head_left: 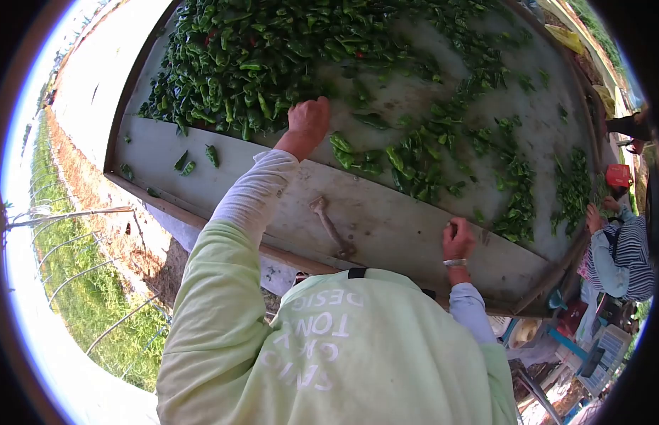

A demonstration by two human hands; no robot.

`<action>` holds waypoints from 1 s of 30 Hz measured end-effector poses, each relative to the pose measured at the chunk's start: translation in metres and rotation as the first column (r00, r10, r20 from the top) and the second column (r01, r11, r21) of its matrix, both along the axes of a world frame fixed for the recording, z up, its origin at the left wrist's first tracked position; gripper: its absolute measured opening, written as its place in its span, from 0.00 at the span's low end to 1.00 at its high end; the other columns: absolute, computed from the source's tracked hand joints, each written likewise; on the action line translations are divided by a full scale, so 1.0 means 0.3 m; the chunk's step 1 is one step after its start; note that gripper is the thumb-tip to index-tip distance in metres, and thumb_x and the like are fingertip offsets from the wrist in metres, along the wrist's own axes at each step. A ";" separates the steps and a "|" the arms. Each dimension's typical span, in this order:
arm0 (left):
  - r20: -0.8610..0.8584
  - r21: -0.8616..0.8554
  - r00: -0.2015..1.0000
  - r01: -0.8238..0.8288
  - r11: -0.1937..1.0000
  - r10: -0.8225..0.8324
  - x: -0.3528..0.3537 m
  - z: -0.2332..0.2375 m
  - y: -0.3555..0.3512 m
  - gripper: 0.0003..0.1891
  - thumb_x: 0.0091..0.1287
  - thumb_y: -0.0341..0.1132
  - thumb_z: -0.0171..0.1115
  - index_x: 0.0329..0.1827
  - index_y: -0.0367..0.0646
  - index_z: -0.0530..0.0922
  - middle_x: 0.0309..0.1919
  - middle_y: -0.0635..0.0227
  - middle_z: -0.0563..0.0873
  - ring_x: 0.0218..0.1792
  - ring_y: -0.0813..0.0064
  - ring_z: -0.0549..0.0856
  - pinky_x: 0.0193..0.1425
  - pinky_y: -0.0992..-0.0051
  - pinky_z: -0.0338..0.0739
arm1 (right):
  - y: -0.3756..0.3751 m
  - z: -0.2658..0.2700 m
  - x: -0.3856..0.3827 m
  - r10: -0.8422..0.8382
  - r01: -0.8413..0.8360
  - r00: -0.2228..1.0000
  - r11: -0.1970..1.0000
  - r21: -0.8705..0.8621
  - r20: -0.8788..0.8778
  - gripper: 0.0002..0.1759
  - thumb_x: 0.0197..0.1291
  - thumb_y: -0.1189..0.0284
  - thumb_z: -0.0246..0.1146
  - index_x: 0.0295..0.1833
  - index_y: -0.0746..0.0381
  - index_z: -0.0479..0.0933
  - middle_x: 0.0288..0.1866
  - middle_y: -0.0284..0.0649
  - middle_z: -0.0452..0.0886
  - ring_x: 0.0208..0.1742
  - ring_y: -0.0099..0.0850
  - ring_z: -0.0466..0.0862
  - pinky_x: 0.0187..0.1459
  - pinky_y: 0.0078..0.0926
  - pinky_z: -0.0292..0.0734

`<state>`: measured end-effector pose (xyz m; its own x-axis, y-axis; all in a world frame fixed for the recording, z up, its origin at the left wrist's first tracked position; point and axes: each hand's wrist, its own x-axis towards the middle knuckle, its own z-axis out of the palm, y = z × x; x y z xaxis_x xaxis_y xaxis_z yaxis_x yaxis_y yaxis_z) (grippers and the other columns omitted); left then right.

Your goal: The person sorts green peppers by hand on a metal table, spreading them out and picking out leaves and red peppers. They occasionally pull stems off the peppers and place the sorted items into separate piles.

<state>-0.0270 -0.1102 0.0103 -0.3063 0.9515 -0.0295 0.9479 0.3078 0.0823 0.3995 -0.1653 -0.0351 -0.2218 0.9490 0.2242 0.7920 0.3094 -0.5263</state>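
My left hand (308, 127) reaches to the front edge of a big heap of green peppers (266, 64), its fingers curled in. Whatever those fingers may hold is hidden. Lower and to the right, my right hand (458, 239) is closed above the bare front strip of the metal sorting table (393, 223); its palm is out of sight, with a small dark spot at the fingers. Between the hands, loose peppers (414, 159) lie on the tabletop. A handle-like brown piece (331, 225) rests on the front strip.
A few stray peppers (184, 164) lie on the strip at left. Scattered peppers (514, 184) spread toward the right end, where a co-worker in a striped top (631, 255) stands with hands at the table. A red box (618, 175) and a crate (604, 358) are at right.
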 end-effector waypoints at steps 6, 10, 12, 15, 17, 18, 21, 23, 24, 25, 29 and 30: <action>0.241 0.040 0.962 0.120 0.992 -0.126 -0.025 0.018 0.054 0.09 0.54 0.32 0.54 0.31 0.42 0.82 0.32 0.57 0.84 0.38 0.56 0.83 0.44 0.62 0.76 | 0.000 -0.025 0.008 -0.011 0.012 0.998 1.000 0.005 -0.062 0.07 0.45 0.79 0.59 0.33 0.59 0.73 0.27 0.40 0.77 0.26 0.37 0.78 0.29 0.33 0.73; 0.549 0.277 0.810 0.055 0.959 -0.205 0.088 0.020 0.107 0.08 0.51 0.32 0.57 0.31 0.41 0.82 0.31 0.55 0.83 0.37 0.54 0.82 0.43 0.63 0.77 | -0.006 -0.016 0.004 -0.031 0.032 0.998 0.999 0.012 -0.057 0.07 0.46 0.79 0.60 0.33 0.58 0.73 0.26 0.39 0.76 0.25 0.38 0.78 0.28 0.33 0.73; 0.474 0.336 0.838 0.112 0.935 -0.270 0.112 0.012 0.123 0.08 0.50 0.31 0.58 0.31 0.41 0.82 0.31 0.54 0.83 0.36 0.54 0.82 0.42 0.64 0.77 | -0.002 -0.027 0.009 -0.016 0.015 0.998 1.000 -0.016 -0.059 0.07 0.46 0.79 0.60 0.33 0.58 0.73 0.27 0.39 0.76 0.26 0.39 0.78 0.28 0.34 0.73; 0.344 0.288 0.883 0.226 0.931 -0.321 0.171 -0.029 0.191 0.08 0.51 0.31 0.57 0.32 0.42 0.82 0.31 0.55 0.83 0.36 0.53 0.82 0.42 0.62 0.76 | -0.012 -0.013 0.000 -0.058 0.057 0.995 0.998 -0.013 -0.077 0.06 0.47 0.77 0.59 0.33 0.57 0.72 0.28 0.40 0.76 0.29 0.42 0.78 0.29 0.37 0.73; 0.378 0.188 0.880 0.231 0.955 -0.287 0.194 -0.033 0.214 0.08 0.47 0.30 0.60 0.29 0.41 0.83 0.31 0.53 0.83 0.35 0.52 0.82 0.44 0.60 0.76 | -0.015 -0.022 0.013 -0.044 0.043 0.995 0.999 -0.005 -0.091 0.07 0.48 0.74 0.60 0.35 0.56 0.71 0.30 0.41 0.77 0.31 0.44 0.79 0.30 0.39 0.74; 0.357 0.182 0.878 0.270 0.945 -0.320 0.191 -0.044 0.221 0.08 0.46 0.30 0.60 0.29 0.41 0.83 0.30 0.52 0.83 0.35 0.52 0.82 0.43 0.60 0.76 | -0.016 -0.052 0.017 -0.057 0.060 0.994 0.998 0.029 -0.091 0.07 0.49 0.73 0.60 0.35 0.55 0.71 0.30 0.41 0.77 0.30 0.45 0.79 0.30 0.40 0.74; 0.279 0.102 0.906 0.303 0.948 -0.319 0.208 -0.015 0.219 0.07 0.48 0.29 0.60 0.29 0.41 0.82 0.30 0.52 0.83 0.35 0.50 0.82 0.40 0.58 0.77 | -0.023 -0.026 0.001 -0.116 0.114 0.987 0.993 -0.023 -0.109 0.06 0.50 0.73 0.59 0.35 0.55 0.71 0.29 0.39 0.78 0.28 0.44 0.79 0.27 0.40 0.75; 0.229 0.115 0.904 0.344 0.932 -0.362 0.215 -0.019 0.220 0.07 0.48 0.29 0.60 0.30 0.40 0.82 0.30 0.52 0.83 0.35 0.50 0.82 0.40 0.58 0.77 | -0.019 -0.023 0.003 -0.136 0.135 0.986 0.991 -0.014 -0.100 0.05 0.50 0.73 0.59 0.34 0.55 0.71 0.29 0.39 0.78 0.28 0.44 0.79 0.26 0.40 0.75; 0.212 0.074 0.933 0.282 0.956 -0.292 0.231 -0.031 0.221 0.06 0.48 0.28 0.59 0.29 0.40 0.82 0.29 0.51 0.82 0.35 0.50 0.82 0.39 0.58 0.77 | -0.022 -0.021 -0.001 -0.140 0.138 0.986 0.990 -0.031 -0.085 0.05 0.50 0.73 0.59 0.34 0.54 0.71 0.29 0.39 0.78 0.27 0.43 0.79 0.26 0.40 0.75; 0.193 0.032 0.956 0.220 0.975 -0.222 0.244 -0.037 0.215 0.06 0.49 0.28 0.59 0.29 0.40 0.82 0.29 0.51 0.82 0.34 0.50 0.82 0.39 0.58 0.77 | -0.027 -0.021 -0.005 -0.157 0.155 0.983 0.988 -0.028 -0.093 0.05 0.50 0.73 0.59 0.34 0.54 0.71 0.29 0.39 0.78 0.27 0.43 0.79 0.26 0.40 0.75; 0.185 0.108 0.942 0.265 0.958 -0.281 0.264 -0.021 0.191 0.05 0.49 0.25 0.57 0.28 0.39 0.80 0.28 0.49 0.82 0.35 0.49 0.82 0.36 0.59 0.77 | -0.023 -0.019 0.003 -0.138 0.139 0.987 0.990 -0.003 -0.085 0.06 0.49 0.74 0.60 0.33 0.55 0.71 0.29 0.39 0.78 0.28 0.41 0.80 0.27 0.37 0.75; 0.258 0.181 0.911 0.280 0.943 -0.320 0.251 -0.014 0.188 0.05 0.49 0.25 0.56 0.28 0.39 0.80 0.26 0.49 0.82 0.32 0.50 0.82 0.34 0.61 0.77 | -0.025 -0.019 -0.002 -0.144 0.143 0.988 0.990 -0.021 -0.061 0.06 0.49 0.74 0.60 0.33 0.55 0.71 0.29 0.39 0.77 0.28 0.40 0.80 0.26 0.37 0.75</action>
<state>0.0484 -0.0536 0.0060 -0.0036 0.9979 0.0647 0.9255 -0.0212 0.3781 0.3990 -0.1729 -0.0408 -0.0696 0.9736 0.2174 0.7933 0.1862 -0.5796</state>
